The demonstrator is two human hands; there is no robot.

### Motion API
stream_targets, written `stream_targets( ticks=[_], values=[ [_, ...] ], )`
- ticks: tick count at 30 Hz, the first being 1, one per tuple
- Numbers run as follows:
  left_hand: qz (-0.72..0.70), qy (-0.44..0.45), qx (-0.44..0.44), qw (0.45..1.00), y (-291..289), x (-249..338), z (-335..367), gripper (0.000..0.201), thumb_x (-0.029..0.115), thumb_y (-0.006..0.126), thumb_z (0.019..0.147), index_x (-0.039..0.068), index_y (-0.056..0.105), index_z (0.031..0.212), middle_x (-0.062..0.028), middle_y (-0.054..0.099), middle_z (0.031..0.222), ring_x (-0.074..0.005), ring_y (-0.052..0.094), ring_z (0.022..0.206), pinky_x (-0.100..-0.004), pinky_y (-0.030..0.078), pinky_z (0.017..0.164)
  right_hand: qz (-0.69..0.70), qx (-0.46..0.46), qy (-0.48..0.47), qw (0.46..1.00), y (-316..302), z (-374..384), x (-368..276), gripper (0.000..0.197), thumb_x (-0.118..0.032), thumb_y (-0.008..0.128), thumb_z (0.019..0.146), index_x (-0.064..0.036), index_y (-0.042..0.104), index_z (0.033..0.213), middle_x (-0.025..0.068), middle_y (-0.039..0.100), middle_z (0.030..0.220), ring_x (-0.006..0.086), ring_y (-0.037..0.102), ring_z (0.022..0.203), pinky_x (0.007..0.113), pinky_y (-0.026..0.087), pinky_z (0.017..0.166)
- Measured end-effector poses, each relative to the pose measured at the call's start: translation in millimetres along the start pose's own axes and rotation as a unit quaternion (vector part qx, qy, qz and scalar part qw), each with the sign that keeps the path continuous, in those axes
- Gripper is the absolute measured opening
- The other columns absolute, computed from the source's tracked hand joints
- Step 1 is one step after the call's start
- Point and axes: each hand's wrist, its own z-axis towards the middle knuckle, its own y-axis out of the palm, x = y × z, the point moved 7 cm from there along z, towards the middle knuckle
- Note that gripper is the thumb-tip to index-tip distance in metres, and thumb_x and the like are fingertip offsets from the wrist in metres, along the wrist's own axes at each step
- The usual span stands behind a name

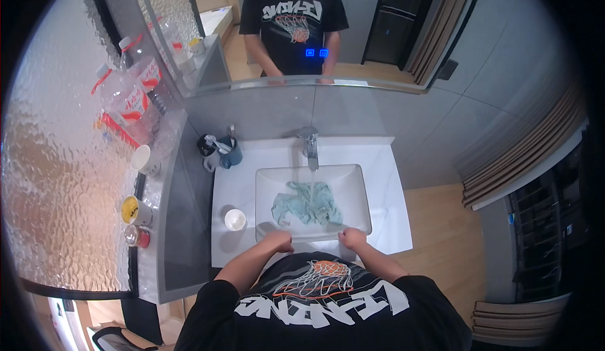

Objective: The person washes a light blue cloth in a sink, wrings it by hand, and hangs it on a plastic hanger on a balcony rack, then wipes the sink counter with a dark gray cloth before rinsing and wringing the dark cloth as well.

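Basin (354, 192): As I stand close, my left hand (281, 240) and right hand (353, 238) are at its near rim; whether closed, I cannot tell.
Cloth (309, 203): crumpled mid-basin.
Faucet (309, 141): far side; overflow could follow if cloth blocks drainage.

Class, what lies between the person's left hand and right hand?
In the head view, the front rim of the white sink lies between the left hand and the right hand; nothing loose shows on it.
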Motion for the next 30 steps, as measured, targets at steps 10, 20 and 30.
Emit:
stream_targets(
  ticks=[10,20,30],
  values=[
    [-0.084,-0.070,0.057,0.992,-17.6,7.0,-28.8,0.033,0.027,0.072,0.063,0.016,0.072,0.094,-0.0105,0.069,0.098,-0.0288,0.065,0.093,-0.0392,0.052,0.077,0.002,-0.009,0.023,1.000,0.7,-0.8,5.8,0.037,-0.043,0.053,0.083,-0.0098,0.071,0.086,0.0154,0.068,0.087,0.0338,0.065,0.083,0.045,0.051,0.075],
    [-0.110,-0.088,0.053,0.989,-19.2,4.9,-29.3,0.026,0.024,0.071,0.060,0.013,0.072,0.084,-0.0107,0.069,0.089,-0.0287,0.066,0.086,-0.0400,0.052,0.070,0.021,0.033,0.026,0.999,-7.5,-6.3,1.3,0.033,-0.041,0.057,0.081,-0.0107,0.071,0.082,0.0140,0.068,0.081,0.0333,0.065,0.077,0.044,0.051,0.071],
    [-0.099,-0.091,0.058,0.989,-17.9,-2.3,-26.3,0.038,0.033,0.072,0.062,0.013,0.070,0.095,-0.0121,0.068,0.098,-0.0303,0.065,0.093,-0.0433,0.050,0.077,0.042,0.007,0.040,0.998,-13.9,-6.8,-1.2,0.034,-0.044,0.063,0.078,-0.0104,0.070,0.081,0.0123,0.069,0.083,0.0307,0.065,0.081,0.043,0.051,0.074]
  ],
)
